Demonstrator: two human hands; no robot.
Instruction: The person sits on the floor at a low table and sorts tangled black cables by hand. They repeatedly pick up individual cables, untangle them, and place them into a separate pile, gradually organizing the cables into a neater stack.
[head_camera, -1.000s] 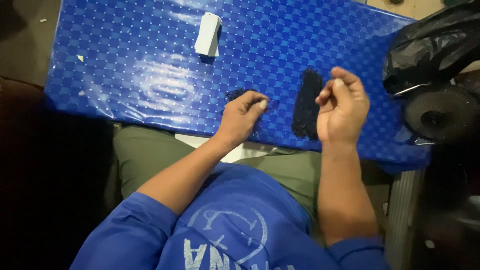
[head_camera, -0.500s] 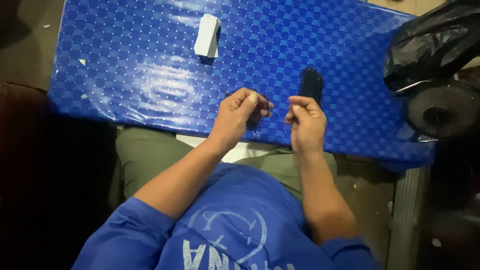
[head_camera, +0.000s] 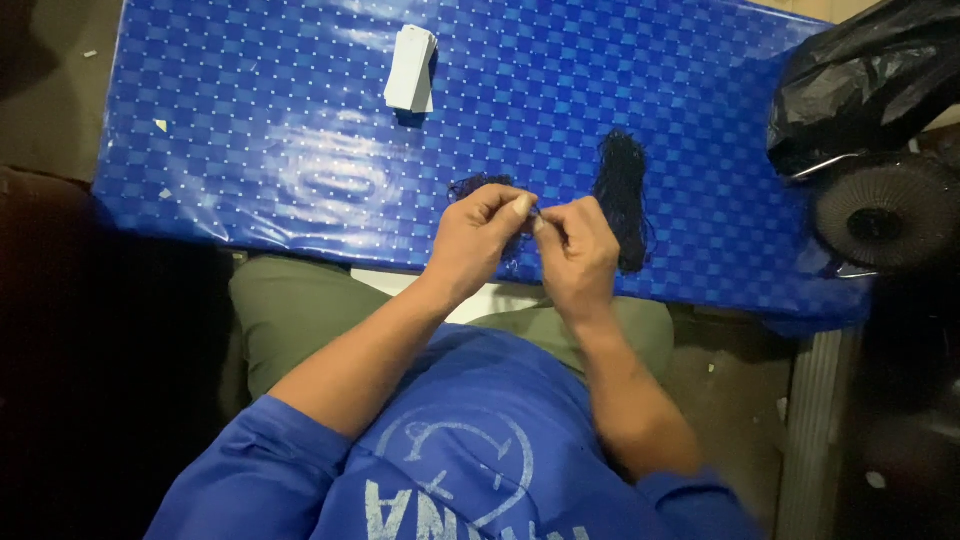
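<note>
My left hand (head_camera: 482, 238) and my right hand (head_camera: 577, 250) meet fingertip to fingertip over the near edge of a table covered in a shiny blue checked cloth (head_camera: 280, 170). Both pinch a thin dark thread (head_camera: 536, 212) between thumb and forefinger. A small tangle of the same dark thread (head_camera: 472, 184) lies just beyond my left hand. A longer bundle of dark thread (head_camera: 624, 196) lies on the cloth just right of my right hand.
A small white box (head_camera: 411, 68) stands at the far middle of the table. A black plastic bag (head_camera: 868, 75) sits at the right end, with a round dark fan grille (head_camera: 886, 215) below it. My lap and blue shirt fill the foreground.
My right hand has left the long thread bundle and moved left to meet my left hand. The two hands now pinch the thread together.
</note>
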